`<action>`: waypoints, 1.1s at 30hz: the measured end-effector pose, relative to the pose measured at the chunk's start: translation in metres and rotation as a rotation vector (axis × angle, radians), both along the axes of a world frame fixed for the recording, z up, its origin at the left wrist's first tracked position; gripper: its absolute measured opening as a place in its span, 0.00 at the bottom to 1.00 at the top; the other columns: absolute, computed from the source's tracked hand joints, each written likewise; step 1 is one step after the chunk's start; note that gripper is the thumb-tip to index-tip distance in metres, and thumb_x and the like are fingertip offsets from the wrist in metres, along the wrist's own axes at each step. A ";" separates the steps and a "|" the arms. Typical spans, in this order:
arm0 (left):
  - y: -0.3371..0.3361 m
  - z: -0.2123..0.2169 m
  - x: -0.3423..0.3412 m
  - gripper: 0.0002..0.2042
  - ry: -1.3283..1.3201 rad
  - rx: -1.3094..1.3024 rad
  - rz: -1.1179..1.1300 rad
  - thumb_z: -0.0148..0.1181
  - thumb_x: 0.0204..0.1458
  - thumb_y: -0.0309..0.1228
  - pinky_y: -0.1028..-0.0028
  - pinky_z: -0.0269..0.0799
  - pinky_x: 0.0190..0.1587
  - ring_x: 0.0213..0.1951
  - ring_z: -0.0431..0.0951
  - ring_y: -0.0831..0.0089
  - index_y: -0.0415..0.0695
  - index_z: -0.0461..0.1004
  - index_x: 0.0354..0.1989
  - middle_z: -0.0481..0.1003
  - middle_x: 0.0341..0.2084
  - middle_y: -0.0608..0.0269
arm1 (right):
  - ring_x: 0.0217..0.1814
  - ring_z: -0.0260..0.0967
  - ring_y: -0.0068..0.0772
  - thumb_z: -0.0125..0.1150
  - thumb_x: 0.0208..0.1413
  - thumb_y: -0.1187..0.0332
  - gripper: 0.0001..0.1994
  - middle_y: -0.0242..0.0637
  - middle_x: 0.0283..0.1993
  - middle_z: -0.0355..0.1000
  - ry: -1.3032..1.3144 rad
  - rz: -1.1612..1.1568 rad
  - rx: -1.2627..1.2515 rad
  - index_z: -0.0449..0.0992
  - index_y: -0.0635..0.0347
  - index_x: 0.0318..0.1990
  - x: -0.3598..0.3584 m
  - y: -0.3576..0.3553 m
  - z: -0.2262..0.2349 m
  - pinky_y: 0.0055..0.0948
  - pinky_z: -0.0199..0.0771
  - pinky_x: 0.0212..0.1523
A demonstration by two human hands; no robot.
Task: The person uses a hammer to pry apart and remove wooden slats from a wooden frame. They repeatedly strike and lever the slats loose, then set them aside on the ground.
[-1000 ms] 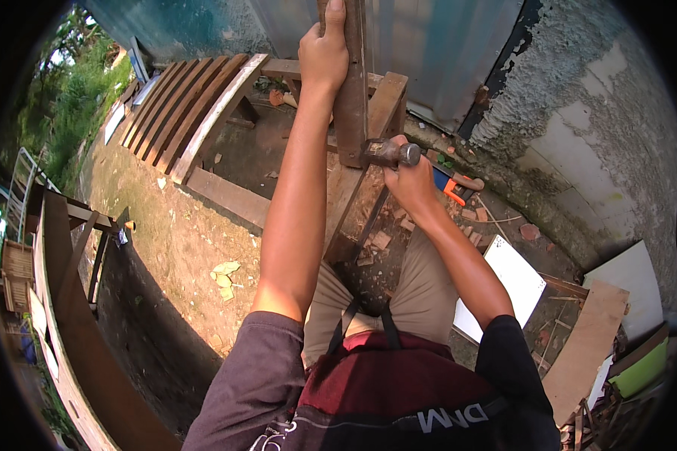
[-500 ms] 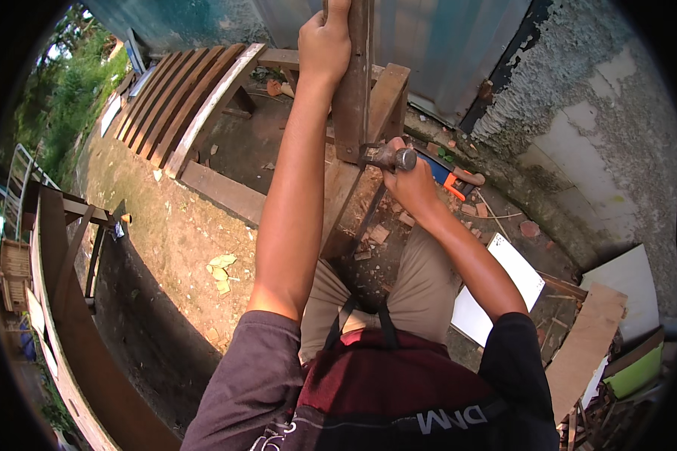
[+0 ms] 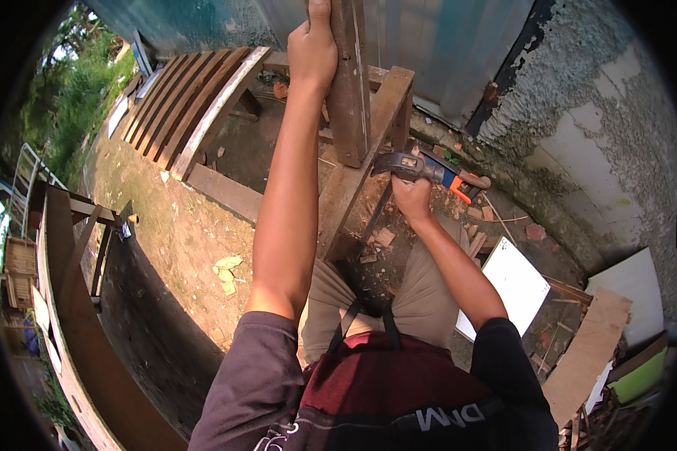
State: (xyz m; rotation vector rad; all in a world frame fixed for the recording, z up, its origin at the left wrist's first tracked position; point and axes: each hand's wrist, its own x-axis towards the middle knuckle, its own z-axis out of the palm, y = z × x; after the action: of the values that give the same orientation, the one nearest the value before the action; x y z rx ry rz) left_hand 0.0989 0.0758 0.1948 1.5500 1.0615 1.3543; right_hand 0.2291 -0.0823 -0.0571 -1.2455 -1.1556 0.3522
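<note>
My left hand (image 3: 314,59) is wrapped round a long brown wooden plank (image 3: 349,105), held nearly upright. The plank's lower end meets a wooden beam (image 3: 376,124) of a low bench frame; whether it rests on it or is fastened there I cannot tell. In my right hand (image 3: 412,199) is a claw hammer, gripped close below its metal head (image 3: 408,165). The hammer head is just right of the plank's lower end, apart from it. Most of the hammer's handle is hidden by my hand.
Beyond the hammer lies a saw with an orange and blue handle (image 3: 461,186). A slatted wooden section (image 3: 184,105) of the frame extends left. Broken brick pieces (image 3: 384,237) litter the ground. A white board (image 3: 508,282) lies right of my legs, near a rough wall (image 3: 579,113).
The hammer has moved right and slightly down, away from the plank's lower end, and its head has turned. My left hand keeps its hold on the plank, whose top leans slightly further left.
</note>
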 end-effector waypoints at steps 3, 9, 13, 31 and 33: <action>0.008 -0.017 0.007 0.47 -0.052 0.218 0.122 0.42 0.59 0.73 0.61 0.74 0.49 0.43 0.81 0.56 0.28 0.79 0.43 0.81 0.35 0.45 | 0.44 0.76 0.47 0.66 0.55 0.75 0.06 0.48 0.42 0.77 -0.102 0.081 -0.232 0.79 0.64 0.39 0.014 -0.012 -0.054 0.38 0.73 0.45; 0.010 -0.032 -0.010 0.48 -0.083 0.212 0.110 0.39 0.61 0.72 0.64 0.73 0.50 0.43 0.79 0.64 0.27 0.79 0.47 0.80 0.36 0.48 | 0.40 0.78 0.48 0.64 0.54 0.77 0.08 0.46 0.35 0.77 -0.203 -0.073 -0.083 0.77 0.64 0.41 -0.002 -0.033 0.004 0.38 0.74 0.42; 0.001 -0.018 -0.011 0.46 -0.150 0.134 0.053 0.39 0.63 0.69 0.65 0.71 0.53 0.46 0.78 0.64 0.28 0.79 0.49 0.81 0.40 0.48 | 0.36 0.75 0.49 0.62 0.53 0.78 0.10 0.46 0.33 0.74 -0.224 0.102 -0.230 0.74 0.61 0.42 0.000 -0.020 0.099 0.41 0.74 0.41; -0.008 -0.003 -0.009 0.45 -0.072 0.100 0.034 0.42 0.64 0.66 0.66 0.67 0.59 0.51 0.77 0.59 0.23 0.76 0.52 0.80 0.44 0.39 | 0.40 0.75 0.64 0.65 0.49 0.75 0.18 0.54 0.36 0.76 -0.554 0.097 -0.429 0.72 0.60 0.50 0.007 -0.021 0.122 0.50 0.73 0.39; -0.009 0.001 -0.014 0.44 -0.048 0.077 0.040 0.42 0.65 0.66 0.66 0.67 0.59 0.51 0.77 0.59 0.24 0.76 0.52 0.80 0.44 0.39 | 0.39 0.76 0.63 0.65 0.50 0.75 0.18 0.52 0.35 0.76 -0.499 0.094 -0.351 0.72 0.58 0.50 -0.008 -0.015 0.148 0.50 0.72 0.38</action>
State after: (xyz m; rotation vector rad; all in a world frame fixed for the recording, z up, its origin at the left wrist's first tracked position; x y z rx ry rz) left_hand 0.0850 0.0663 0.1957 1.5512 1.0270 1.4681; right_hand 0.2215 -0.0973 0.0905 -1.6470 -1.6306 0.3321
